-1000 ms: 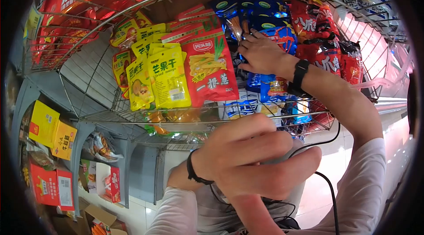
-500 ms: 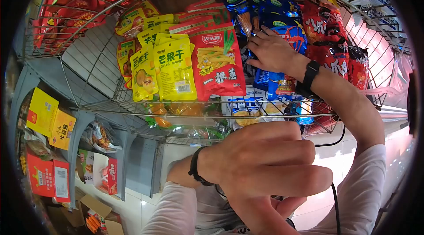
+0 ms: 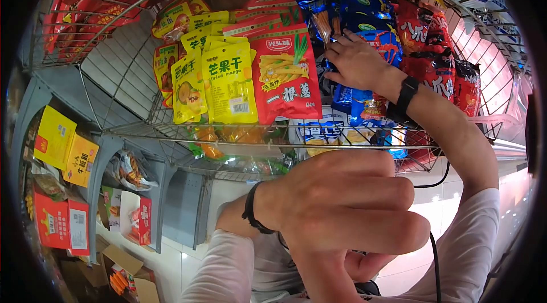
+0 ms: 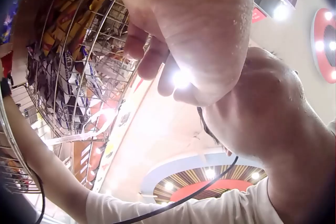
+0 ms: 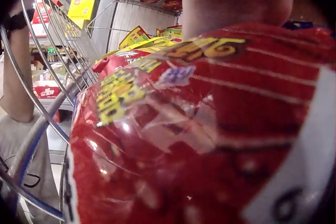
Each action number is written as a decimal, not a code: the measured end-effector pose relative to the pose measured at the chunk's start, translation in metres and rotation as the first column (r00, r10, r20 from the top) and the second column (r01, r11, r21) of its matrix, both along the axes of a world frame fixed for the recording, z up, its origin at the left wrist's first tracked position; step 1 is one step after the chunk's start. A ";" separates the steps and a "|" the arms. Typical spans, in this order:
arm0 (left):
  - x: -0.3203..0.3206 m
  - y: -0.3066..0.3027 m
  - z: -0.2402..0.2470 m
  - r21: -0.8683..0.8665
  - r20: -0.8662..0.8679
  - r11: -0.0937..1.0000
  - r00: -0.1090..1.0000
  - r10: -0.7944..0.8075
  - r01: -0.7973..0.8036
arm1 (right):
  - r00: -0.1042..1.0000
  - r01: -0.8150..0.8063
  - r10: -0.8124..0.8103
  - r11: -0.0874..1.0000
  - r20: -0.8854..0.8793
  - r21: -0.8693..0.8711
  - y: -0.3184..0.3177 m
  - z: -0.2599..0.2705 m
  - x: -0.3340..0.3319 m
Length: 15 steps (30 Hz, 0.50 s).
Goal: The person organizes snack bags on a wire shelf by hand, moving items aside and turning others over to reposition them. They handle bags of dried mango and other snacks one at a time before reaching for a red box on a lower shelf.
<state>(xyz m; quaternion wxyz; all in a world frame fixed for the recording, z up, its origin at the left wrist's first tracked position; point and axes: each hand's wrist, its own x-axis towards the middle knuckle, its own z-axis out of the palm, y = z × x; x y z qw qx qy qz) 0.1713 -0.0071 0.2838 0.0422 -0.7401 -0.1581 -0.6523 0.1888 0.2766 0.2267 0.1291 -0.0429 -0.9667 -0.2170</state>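
In the head view my left hand is raised in the foreground in front of the wire basket, its fingers curled with nothing visible in them. The left wrist view shows its palm and bent fingertips close up. My right hand rests with spread fingers on blue snack packets inside the basket, beside a red packet with scallions. Yellow dried mango packets stand left of that. Red and black packets lie to the right. A red packet fills much of the right wrist view.
The basket's wire rim runs between my left hand and the packets. Lower left are grey shelves with yellow and red boxes and an open carton. A black cable hangs at the right.
Over the last second, the basket and packets have shifted in the head view, mostly to the right and up. My left hand appears farther right; my right hand stays on the blue packets.
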 end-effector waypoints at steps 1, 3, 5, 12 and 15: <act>-0.001 0.000 0.000 0.003 -0.006 1.000 1.000 0.012 -0.012 | 1.000 0.004 -0.004 1.000 0.002 0.005 0.000 0.000 0.000; -0.003 -0.001 0.001 0.010 -0.019 0.999 0.999 0.036 -0.036 | 1.000 0.006 -0.006 1.000 0.004 0.002 0.000 0.000 0.000; -0.005 -0.001 0.001 0.016 -0.033 0.998 0.998 0.060 -0.059 | 1.000 0.008 -0.008 1.000 0.006 -0.002 0.000 0.000 0.000; -0.013 0.000 0.005 0.041 -0.088 0.989 0.986 0.144 -0.141 | 1.000 0.011 -0.011 1.000 0.005 -0.002 0.002 -0.001 0.001; -0.016 0.012 -0.007 0.182 -0.048 0.974 0.988 0.144 -0.133 | 1.000 0.005 -0.005 1.000 0.001 -0.009 0.001 -0.001 -0.002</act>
